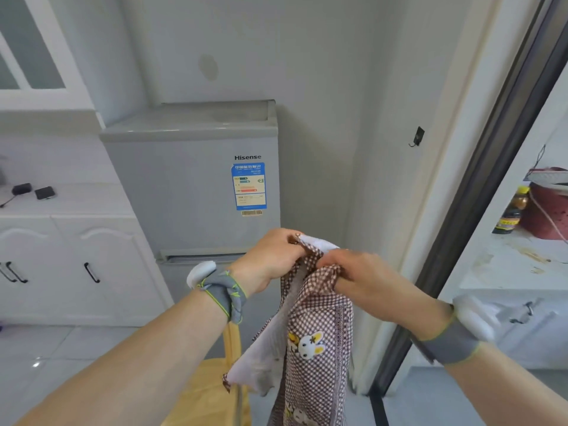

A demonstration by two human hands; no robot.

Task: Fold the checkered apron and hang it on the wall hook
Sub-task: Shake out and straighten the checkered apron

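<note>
- A person's 2 hands, left hand and right hand, clench the bunched top of the checkered apron, which hangs lengthwise toward the floor.
- The wall hook sits up and to the far right, nearer the right hand.

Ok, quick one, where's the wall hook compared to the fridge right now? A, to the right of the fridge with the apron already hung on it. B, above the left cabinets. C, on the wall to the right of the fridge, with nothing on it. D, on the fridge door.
C: the black wall hook sits bare on the wall right of the fridge, while both hands hold the checkered apron below.
</note>
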